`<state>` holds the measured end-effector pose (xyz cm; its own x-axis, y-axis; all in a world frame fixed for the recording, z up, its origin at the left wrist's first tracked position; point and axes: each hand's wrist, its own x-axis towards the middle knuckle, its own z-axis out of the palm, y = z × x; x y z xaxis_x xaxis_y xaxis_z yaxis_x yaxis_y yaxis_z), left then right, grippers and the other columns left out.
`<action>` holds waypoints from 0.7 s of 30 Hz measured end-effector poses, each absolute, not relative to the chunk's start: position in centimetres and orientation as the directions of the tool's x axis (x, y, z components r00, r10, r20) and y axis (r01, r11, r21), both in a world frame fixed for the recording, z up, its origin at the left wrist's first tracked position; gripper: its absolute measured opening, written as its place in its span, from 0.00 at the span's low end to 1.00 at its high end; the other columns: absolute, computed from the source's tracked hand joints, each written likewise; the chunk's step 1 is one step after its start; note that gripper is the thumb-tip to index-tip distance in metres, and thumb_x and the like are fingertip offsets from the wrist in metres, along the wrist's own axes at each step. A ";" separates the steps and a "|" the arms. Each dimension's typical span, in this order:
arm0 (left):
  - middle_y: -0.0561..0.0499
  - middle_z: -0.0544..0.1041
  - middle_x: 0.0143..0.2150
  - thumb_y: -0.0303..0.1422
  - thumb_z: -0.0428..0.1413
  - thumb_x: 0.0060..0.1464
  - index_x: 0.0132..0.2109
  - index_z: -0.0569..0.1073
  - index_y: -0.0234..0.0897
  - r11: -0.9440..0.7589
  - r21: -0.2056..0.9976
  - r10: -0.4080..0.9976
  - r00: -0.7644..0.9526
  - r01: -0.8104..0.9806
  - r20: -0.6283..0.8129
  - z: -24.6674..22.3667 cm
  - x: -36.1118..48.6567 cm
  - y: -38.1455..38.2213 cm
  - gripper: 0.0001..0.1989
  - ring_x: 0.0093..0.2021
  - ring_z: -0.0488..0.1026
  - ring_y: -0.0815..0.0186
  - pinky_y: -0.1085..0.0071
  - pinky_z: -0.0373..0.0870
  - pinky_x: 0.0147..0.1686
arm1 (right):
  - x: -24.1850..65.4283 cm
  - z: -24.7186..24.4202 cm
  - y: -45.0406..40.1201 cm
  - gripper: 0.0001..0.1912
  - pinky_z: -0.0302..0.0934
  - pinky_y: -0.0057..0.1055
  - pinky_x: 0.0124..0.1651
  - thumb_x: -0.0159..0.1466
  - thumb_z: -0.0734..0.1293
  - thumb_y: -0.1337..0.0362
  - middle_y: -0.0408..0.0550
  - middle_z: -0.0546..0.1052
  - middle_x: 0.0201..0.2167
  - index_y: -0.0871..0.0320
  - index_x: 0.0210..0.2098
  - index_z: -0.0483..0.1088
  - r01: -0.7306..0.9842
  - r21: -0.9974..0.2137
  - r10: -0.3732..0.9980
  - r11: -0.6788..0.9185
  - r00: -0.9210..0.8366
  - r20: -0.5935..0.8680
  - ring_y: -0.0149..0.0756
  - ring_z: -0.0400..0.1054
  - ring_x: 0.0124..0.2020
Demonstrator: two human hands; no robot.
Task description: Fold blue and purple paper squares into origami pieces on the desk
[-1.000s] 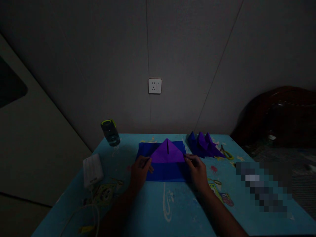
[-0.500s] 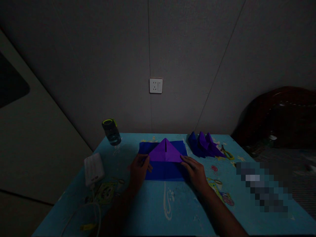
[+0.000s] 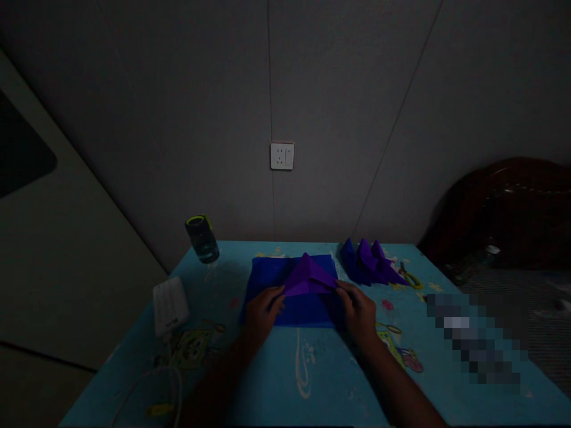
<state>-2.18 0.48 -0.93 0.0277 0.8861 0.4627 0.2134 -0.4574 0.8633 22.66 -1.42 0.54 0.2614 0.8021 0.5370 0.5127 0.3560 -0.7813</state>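
Note:
A folded purple paper (image 3: 308, 278), peaked in the middle like a small boat or hat, is held between my two hands. My left hand (image 3: 264, 309) pinches its left corner, and my right hand (image 3: 357, 304) pinches the right corner. Beneath it lies blue paper (image 3: 294, 315), flat on the table and partly covered by the purple piece and my hands. Several folded paper boats (image 3: 370, 264), blue and purple, stand close together beyond my right hand.
Scissors (image 3: 411, 278) with yellowish handles lie right of the boats. A dark water bottle (image 3: 203, 239) stands at the back left. On the left, a white power bank (image 3: 171, 306) has a white cable (image 3: 178, 377) running toward the front edge. The tablecloth (image 3: 330, 374) is patterned blue.
The purple paper has shifted slightly right, and its flat triangle has bent at the middle into a raised peak. Both hands have moved right with it, still gripping its corners.

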 end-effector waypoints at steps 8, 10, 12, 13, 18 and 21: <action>0.46 0.82 0.47 0.34 0.60 0.54 0.50 0.79 0.45 -0.423 0.893 0.906 0.075 0.153 0.416 -0.9 -0.1 -0.7 0.15 0.35 0.82 0.58 0.61 0.81 0.39 | 18.9 -0.1 -2.5 0.11 0.70 0.46 0.51 0.62 0.68 0.61 0.48 0.82 0.43 0.49 0.44 0.78 0.464 -0.750 0.802 0.471 0.130 0.584 0.46 0.77 0.45; 0.46 0.80 0.51 0.33 0.59 0.56 0.51 0.78 0.45 -0.469 0.866 0.882 0.139 0.177 0.449 -0.9 0.3 -1.0 0.16 0.44 0.80 0.55 0.58 0.79 0.46 | 18.1 0.0 -2.7 0.13 0.68 0.46 0.54 0.63 0.67 0.63 0.48 0.80 0.47 0.48 0.47 0.77 0.430 -0.743 0.805 0.513 0.060 0.591 0.46 0.75 0.48; 0.46 0.78 0.53 0.32 0.57 0.57 0.53 0.77 0.45 -0.545 0.803 0.837 0.202 0.242 0.508 -0.9 0.5 -1.3 0.16 0.51 0.77 0.55 0.56 0.75 0.52 | 17.5 0.2 -2.9 0.16 0.65 0.47 0.58 0.64 0.66 0.64 0.48 0.78 0.52 0.48 0.51 0.75 0.395 -0.742 0.812 0.541 -0.015 0.584 0.45 0.73 0.53; 0.45 0.77 0.55 0.31 0.56 0.58 0.54 0.76 0.44 -0.578 0.766 0.815 0.229 0.280 0.532 -0.8 0.5 -1.3 0.17 0.53 0.76 0.55 0.56 0.73 0.55 | 17.3 0.2 -3.0 0.17 0.64 0.47 0.59 0.65 0.66 0.64 0.48 0.76 0.54 0.49 0.53 0.74 0.377 -0.750 0.819 0.543 -0.042 0.572 0.45 0.71 0.55; 0.43 0.69 0.61 0.27 0.51 0.61 0.62 0.67 0.47 -0.637 0.666 0.771 0.319 0.388 0.551 -0.2 0.2 -1.5 0.24 0.59 0.70 0.57 0.58 0.70 0.58 | 16.8 0.1 -2.8 0.20 0.65 0.47 0.57 0.61 0.71 0.59 0.50 0.78 0.51 0.51 0.53 0.74 0.294 -0.857 0.889 0.424 0.048 0.456 0.48 0.73 0.52; 0.44 0.68 0.61 0.28 0.50 0.62 0.63 0.65 0.50 -0.633 0.637 0.774 0.383 0.441 0.504 0.0 0.2 -1.6 0.24 0.51 0.74 0.61 0.60 0.74 0.52 | 16.9 0.2 -2.2 0.17 0.68 0.46 0.52 0.61 0.70 0.55 0.51 0.81 0.44 0.53 0.47 0.76 0.162 -0.941 0.934 0.298 0.156 0.323 0.47 0.75 0.46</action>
